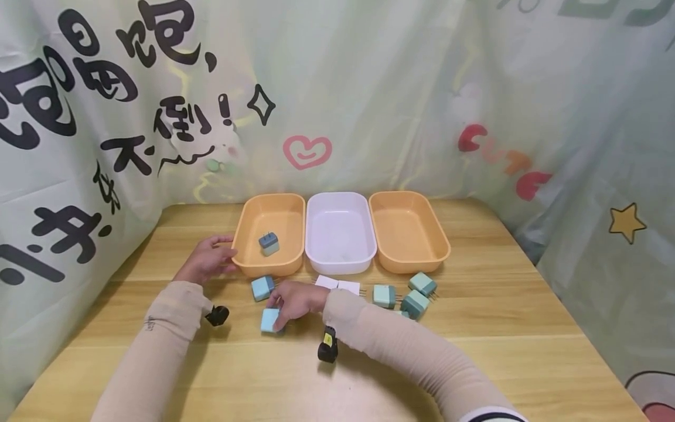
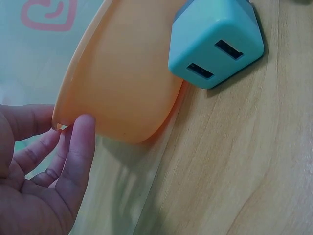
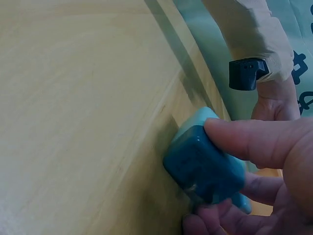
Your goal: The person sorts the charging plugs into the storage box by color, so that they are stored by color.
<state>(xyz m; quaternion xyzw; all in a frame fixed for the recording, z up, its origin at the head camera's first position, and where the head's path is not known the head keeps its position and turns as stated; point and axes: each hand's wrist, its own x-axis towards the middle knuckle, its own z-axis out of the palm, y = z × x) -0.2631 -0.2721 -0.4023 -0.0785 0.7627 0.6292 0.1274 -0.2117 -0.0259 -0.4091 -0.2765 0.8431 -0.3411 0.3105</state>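
Observation:
My right hand (image 1: 299,300) pinches a light-blue USB charger (image 1: 270,320) on the table between thumb and fingers; in the right wrist view, the dark-blue end of the charger (image 3: 203,164) faces the camera. My left hand (image 1: 208,261) holds the rim of the left orange tray (image 1: 244,231), with digits on both sides of the edge (image 2: 66,98). One two-tone charger (image 1: 269,243) lies inside that tray, its prongs up. Another blue charger (image 1: 261,288) sits just in front of the tray; the left wrist view shows a charger (image 2: 215,49) with two USB slots.
A white tray (image 1: 341,266) and a second orange tray (image 1: 413,264) stand beside the first, in a row. White chargers (image 1: 348,286) lie before the white tray. Several green chargers (image 1: 384,296) lie to the right. Printed cloth (image 1: 369,117) hangs behind the table.

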